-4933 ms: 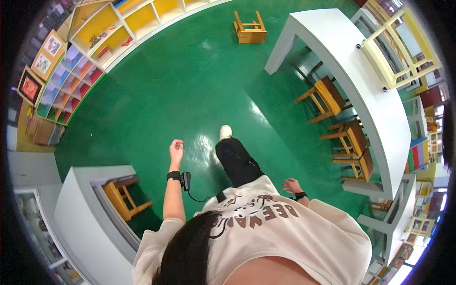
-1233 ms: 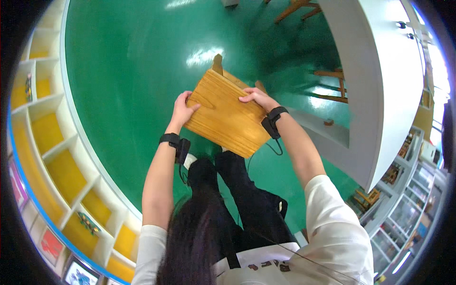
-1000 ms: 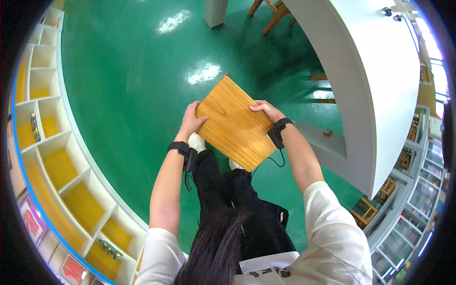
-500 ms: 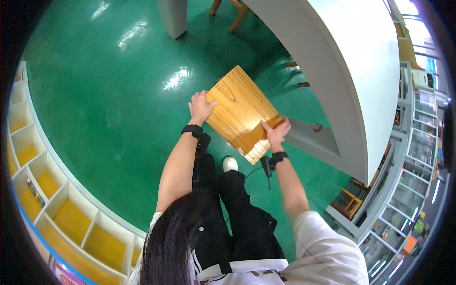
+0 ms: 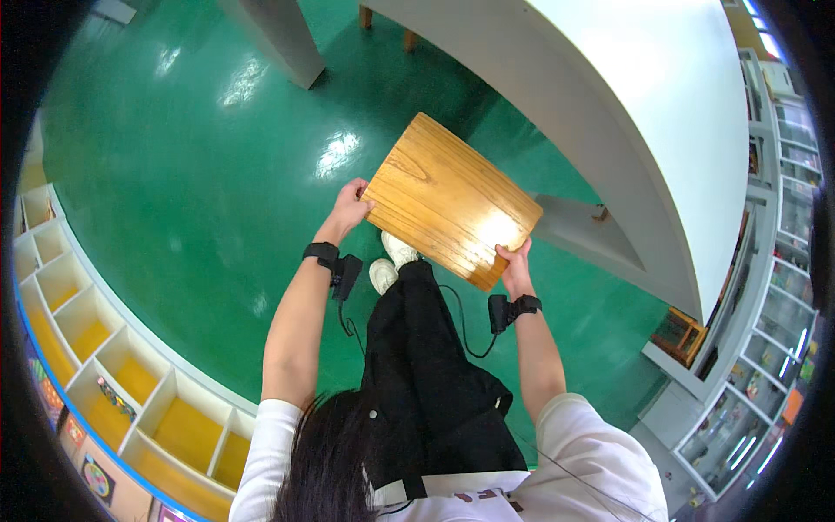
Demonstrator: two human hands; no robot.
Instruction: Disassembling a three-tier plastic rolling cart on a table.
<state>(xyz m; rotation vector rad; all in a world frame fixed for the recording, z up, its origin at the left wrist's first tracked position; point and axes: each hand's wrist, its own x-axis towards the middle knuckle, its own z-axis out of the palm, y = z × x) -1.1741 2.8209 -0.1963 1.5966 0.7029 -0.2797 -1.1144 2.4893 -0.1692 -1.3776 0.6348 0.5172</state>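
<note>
One wooden stool seat [image 5: 448,196] | honey-yellow, rectangular, dark-grained, glossy | both hands [image 5: 350,209] [image 5: 518,266] pinching opposite ends

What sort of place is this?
Probably a classroom or playroom: it has open shelves with yellow compartments, a big white table and colourful pictures near the shelves.

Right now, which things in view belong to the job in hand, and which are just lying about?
In hand:
Wooden stool top, held between both hands
Left hand, at its left corner
Right hand, on its right end

Just standing about, untouched by either hand:
White table, upper right
Yellow-backed shelving, lower left
</note>
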